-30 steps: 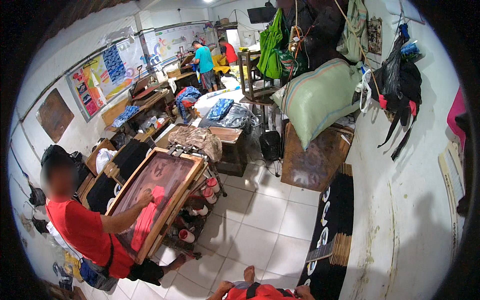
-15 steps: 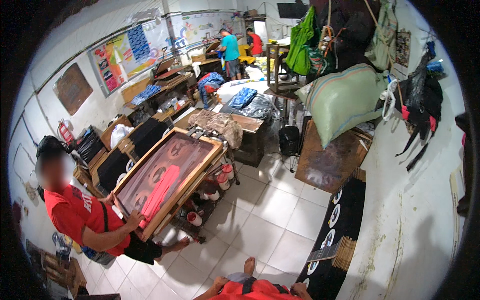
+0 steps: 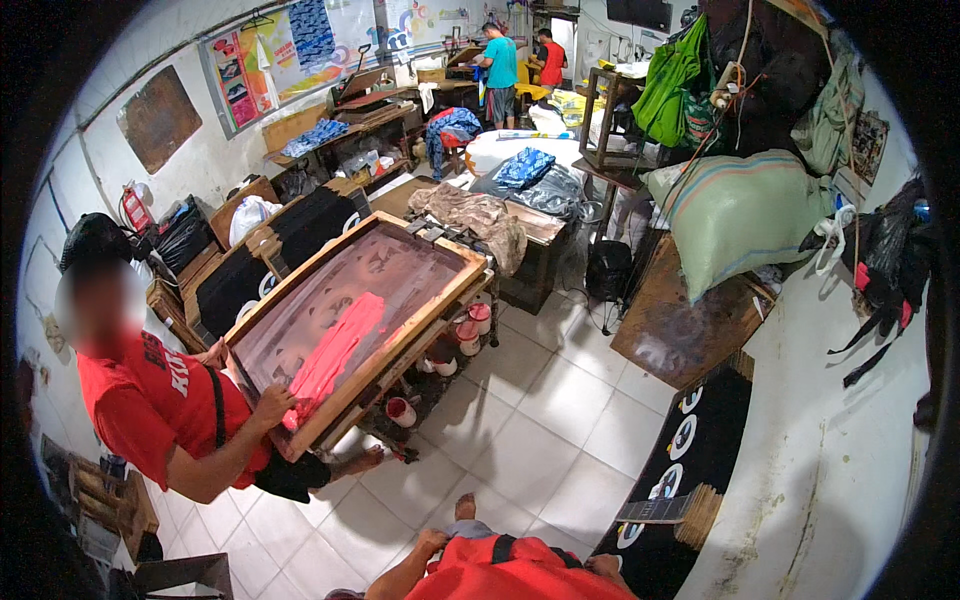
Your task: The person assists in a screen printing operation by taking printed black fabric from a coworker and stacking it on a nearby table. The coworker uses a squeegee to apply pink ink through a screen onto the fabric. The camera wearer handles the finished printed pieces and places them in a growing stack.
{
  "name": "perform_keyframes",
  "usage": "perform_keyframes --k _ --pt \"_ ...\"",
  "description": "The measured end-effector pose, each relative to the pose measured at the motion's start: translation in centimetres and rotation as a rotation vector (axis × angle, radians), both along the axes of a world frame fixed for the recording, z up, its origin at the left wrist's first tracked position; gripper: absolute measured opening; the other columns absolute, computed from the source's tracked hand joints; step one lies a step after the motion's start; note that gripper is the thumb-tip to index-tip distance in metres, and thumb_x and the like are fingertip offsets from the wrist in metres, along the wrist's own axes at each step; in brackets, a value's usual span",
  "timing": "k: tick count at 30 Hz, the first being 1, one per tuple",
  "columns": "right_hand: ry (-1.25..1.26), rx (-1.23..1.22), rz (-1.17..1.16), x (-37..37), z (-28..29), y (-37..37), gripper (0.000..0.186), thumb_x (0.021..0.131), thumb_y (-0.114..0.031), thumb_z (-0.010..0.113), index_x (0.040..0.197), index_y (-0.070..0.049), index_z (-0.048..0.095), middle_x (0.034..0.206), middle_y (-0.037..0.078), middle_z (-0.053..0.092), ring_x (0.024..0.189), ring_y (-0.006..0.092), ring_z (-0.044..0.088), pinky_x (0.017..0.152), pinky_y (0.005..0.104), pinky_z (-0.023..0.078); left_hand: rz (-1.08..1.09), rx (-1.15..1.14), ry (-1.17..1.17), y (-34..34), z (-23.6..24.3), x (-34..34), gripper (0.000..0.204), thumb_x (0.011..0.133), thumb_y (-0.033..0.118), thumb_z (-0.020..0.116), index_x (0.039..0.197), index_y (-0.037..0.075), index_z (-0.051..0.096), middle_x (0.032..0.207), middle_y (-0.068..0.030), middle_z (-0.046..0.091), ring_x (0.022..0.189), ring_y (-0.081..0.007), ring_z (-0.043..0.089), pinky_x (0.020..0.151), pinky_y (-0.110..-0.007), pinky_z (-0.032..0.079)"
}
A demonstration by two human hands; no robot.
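Observation:
My left hand [image 3: 432,541] rests low beside the hem of my red shirt [image 3: 510,575], near my grey shorts; its fingers are too small to read. My right hand [image 3: 606,567] hangs at the shirt's other side, mostly hidden by cloth. To my left, a co-worker in a red shirt [image 3: 160,400] touches a wooden-framed printing screen [image 3: 410,290] with both hands. A streak of pink-red ink [image 3: 340,345] lies across its dark mesh. The screen rests on a wooden stand, raised above the floor.
Ink pots [image 3: 401,411] sit under the screen's stand. At my right, black printed panels [image 3: 672,450] lean along the wall with a stack of brown boards [image 3: 700,517]. A bulging pale-green sack [image 3: 740,215] rests by a brown board [image 3: 690,320]. Two people work at the back.
My view has turned a little left, so the room sits further right in the picture. The circles on the screen mesh look fainter. The co-worker's hands stay at the screen's near end.

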State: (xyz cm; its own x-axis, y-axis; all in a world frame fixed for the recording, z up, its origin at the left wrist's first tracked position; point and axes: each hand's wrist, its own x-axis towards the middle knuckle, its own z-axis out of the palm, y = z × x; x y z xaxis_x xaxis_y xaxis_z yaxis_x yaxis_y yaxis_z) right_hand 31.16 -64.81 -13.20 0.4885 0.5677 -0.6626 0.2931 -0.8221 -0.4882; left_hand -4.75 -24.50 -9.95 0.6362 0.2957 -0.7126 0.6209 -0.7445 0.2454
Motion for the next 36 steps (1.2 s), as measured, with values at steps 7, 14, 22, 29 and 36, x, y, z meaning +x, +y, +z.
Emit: perform_keyframes --k 7,14,22,29,36 --pt "-0.035 0.046 -0.071 -2.5 5.3 13.8 0.020 0.074 -0.017 0.056 0.058 -0.007 0.064 0.053 0.007 0.058 0.048 0.0180 0.055 0.044 0.0313 0.043 1.316 -0.517 -0.022 9.2 -1.3 -2.6 0.016 0.079 0.018 0.059 0.092 0.010 0.066 0.073 -0.0025 0.064 0.057 -0.0159 0.060 0.047 -0.029 0.045" --pt "0.187 0.445 -0.888 -5.3 12.8 25.9 0.014 0.075 -0.011 0.063 0.082 0.000 0.063 0.068 0.007 0.061 0.059 0.0147 0.059 0.052 0.0267 0.048 1.227 -0.621 -0.093 17.0 2.6 0.1 0.011 0.077 0.015 0.061 0.082 0.005 0.063 0.064 -0.0025 0.059 0.049 -0.0119 0.053 0.041 -0.023 0.038" --pt "-0.164 -0.220 -0.182 -9.0 7.4 16.3 0.018 0.069 -0.024 0.057 0.076 -0.014 0.070 0.078 0.009 0.067 0.072 0.0229 0.065 0.065 0.0391 0.051 1.114 -0.650 -0.220 19.9 4.0 6.3 0.021 0.080 0.020 0.060 0.095 0.006 0.060 0.078 -0.0053 0.063 0.065 -0.0158 0.061 0.053 -0.028 0.046" --pt "-0.334 -0.252 0.436 -9.5 4.7 8.1 0.019 0.072 -0.029 0.054 0.075 -0.018 0.069 0.077 0.006 0.067 0.072 0.0241 0.065 0.061 0.0396 0.050 1.235 -0.672 -0.290 15.0 2.8 4.8 0.019 0.078 0.020 0.063 0.092 0.007 0.061 0.077 -0.0051 0.064 0.058 -0.0138 0.059 0.046 -0.025 0.041" --pt "0.320 0.100 -0.660 -4.4 0.7 8.8 0.025 0.073 -0.029 0.052 0.076 -0.008 0.065 0.068 0.009 0.063 0.061 0.0265 0.061 0.050 0.0398 0.048 1.527 -0.582 -0.334 11.3 2.3 -1.2 0.018 0.076 0.015 0.058 0.089 0.005 0.063 0.071 -0.0067 0.062 0.059 -0.0157 0.058 0.045 -0.026 0.041"
